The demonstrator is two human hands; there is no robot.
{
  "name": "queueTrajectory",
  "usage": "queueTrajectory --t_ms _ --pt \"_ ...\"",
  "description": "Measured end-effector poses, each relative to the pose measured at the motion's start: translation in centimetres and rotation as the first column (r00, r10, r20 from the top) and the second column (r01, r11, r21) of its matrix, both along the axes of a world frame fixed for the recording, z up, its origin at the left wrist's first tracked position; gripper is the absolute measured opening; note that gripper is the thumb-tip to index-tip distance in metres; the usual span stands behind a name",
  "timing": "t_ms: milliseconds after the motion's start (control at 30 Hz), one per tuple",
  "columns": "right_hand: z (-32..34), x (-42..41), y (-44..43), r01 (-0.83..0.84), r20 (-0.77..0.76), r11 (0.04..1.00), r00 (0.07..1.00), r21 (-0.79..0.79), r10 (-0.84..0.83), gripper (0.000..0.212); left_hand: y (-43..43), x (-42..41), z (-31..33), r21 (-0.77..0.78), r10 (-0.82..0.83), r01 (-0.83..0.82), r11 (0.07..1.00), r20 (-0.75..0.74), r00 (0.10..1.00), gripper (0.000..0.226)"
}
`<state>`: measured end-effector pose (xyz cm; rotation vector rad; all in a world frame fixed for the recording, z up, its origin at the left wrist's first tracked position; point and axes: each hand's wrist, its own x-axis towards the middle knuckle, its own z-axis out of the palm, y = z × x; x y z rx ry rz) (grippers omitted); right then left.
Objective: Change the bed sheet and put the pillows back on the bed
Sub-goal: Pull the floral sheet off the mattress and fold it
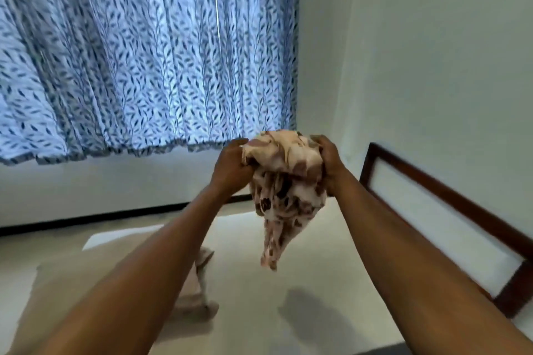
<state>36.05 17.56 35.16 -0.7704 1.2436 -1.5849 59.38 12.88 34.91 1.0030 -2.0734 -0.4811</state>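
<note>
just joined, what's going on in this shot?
A person holds a bunched cream sheet with a brown floral print up in the air. The left hand and right hand grip it on either side. It is wadded, one end dangling over the pale bed surface, not spread out yet. A crumpled beige cloth lies on the bed under the left forearm. A dark wooden headboard stands at the right.

Fingertips of my left grip (230, 167) buried in bunched cream brown-flowered fabric sheet (285, 181); right grip (328, 161) fingers hidden behind same bundle. Pale beige folded cloth (199, 297) partly behind my left forearm (129, 282). Blue leaf-print curtain (144, 52) cut by top, left edges. Dark wooden headboard frame (432, 186) cut at right, blurred.
</note>
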Motion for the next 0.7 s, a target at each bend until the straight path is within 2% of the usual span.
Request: queueTrajectory --t_ms 100,133,167,200,233,300,367,500,567,600,633,700 --pt "6.2 -0.9 3.4 -0.125 0.133 0.953 0.977 -0.277 0.167 0.039 2.1 -2.2 6.4 -0.054 0.031 -0.034 0.998 -0.06 0.998 0.043" --pt "7.6 -1.3 3.9 -0.196 0.106 0.916 0.963 -0.351 0.247 0.04 2.6 -3.0 8.0 -0.049 0.045 -0.05 0.998 -0.103 0.994 0.039" --pt "8.7 -1.6 4.5 -0.261 0.01 0.894 0.959 -0.365 0.284 0.046 3.0 -3.8 9.5 -0.018 0.056 -0.06 0.998 -0.157 0.986 0.035" --pt "9.3 -2.0 4.5 -0.318 -0.131 0.889 0.948 -0.33 0.29 0.052 3.2 -4.5 10.6 0.027 0.068 -0.064 0.998 -0.204 0.977 0.03" --pt "9.8 -2.5 4.4 -0.302 -0.277 0.913 0.934 -0.274 0.226 0.053 3.3 -5.4 11.6 0.07 0.084 -0.069 0.995 -0.244 0.966 0.027" --pt "9.9 -3.9 4.1 -0.184 -0.522 0.965 0.851 -0.189 0.06 0.043 3.4 -7.0 12.8 0.126 0.102 -0.07 0.99 -0.266 0.959 0.028" --pt "9.9 -5.9 3.9 -0.064 -0.683 0.991 0.73 -0.121 -0.036 0.031 3.0 -8.1 13.4 0.166 0.104 -0.06 0.984 -0.273 0.956 0.032" --pt "9.8 -12.8 4.3 0.152 -0.75 0.985 0.64 -0.086 -0.164 0.022 2.1 -10.8 13.9 0.252 0.128 -0.04 0.967 -0.344 0.93 0.044" --pt "9.6 -16.0 4.1 0.258 -0.811 0.96 0.535 -0.111 -0.238 0.021 1.9 -12.2 14.0 0.268 0.14 -0.042 0.962 -0.36 0.923 0.053" --pt "9.5 -17.4 3.6 0.285 -0.827 0.951 0.502 -0.121 -0.256 0.024 1.9 -13.1 13.9 0.278 0.139 -0.032 0.96 -0.373 0.917 0.047" --pt "9.8 -18.3 3.4 0.276 -0.83 0.954 0.5 -0.118 -0.247 0.03 2.0 -14.0 13.9 0.29 0.145 -0.025 0.957 -0.398 0.906 0.041" --pt "10.4 -19.5 2.4 0.116 -0.797 0.99 0.589 -0.079 -0.132 0.045 1.9 -15.6 13.9 0.322 0.175 -0.032 0.946 -0.428 0.887 0.037"
